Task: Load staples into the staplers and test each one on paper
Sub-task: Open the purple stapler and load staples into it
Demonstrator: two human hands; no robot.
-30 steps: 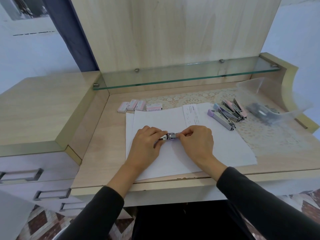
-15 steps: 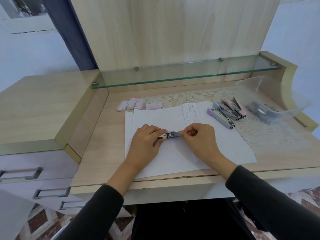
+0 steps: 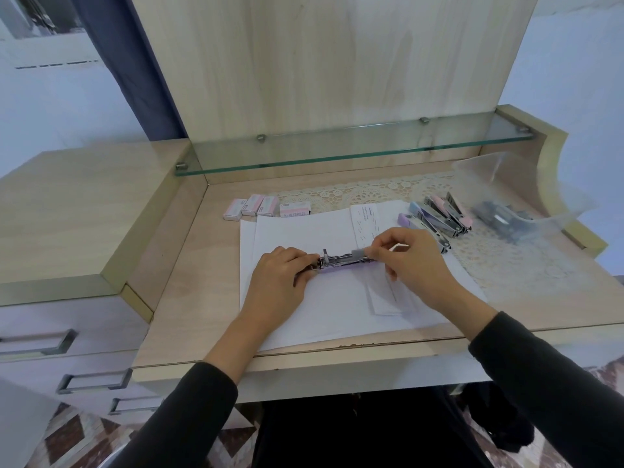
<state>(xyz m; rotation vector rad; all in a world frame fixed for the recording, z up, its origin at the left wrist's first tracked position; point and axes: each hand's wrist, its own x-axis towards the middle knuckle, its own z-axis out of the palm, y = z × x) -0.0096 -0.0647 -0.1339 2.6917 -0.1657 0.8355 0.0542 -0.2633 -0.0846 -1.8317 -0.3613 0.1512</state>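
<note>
A small lilac stapler lies opened out flat on the white paper sheets, its metal staple channel facing up. My left hand pins its left end to the paper. My right hand pinches the stapler's right end between thumb and forefinger. Several more staplers in lilac, blue and pink lie in a row at the right. Several pink staple boxes sit behind the paper at the left. A smaller folded paper lies under my right wrist.
A lace mat covers the right part of the desk. A clear plastic bag holding dark items lies at the far right. A glass shelf runs along the back. Drawers stand to the left.
The stapler between my hands has been spread further open, so more of its metal channel shows. My right hand has shifted to the right, away from my left hand.
</note>
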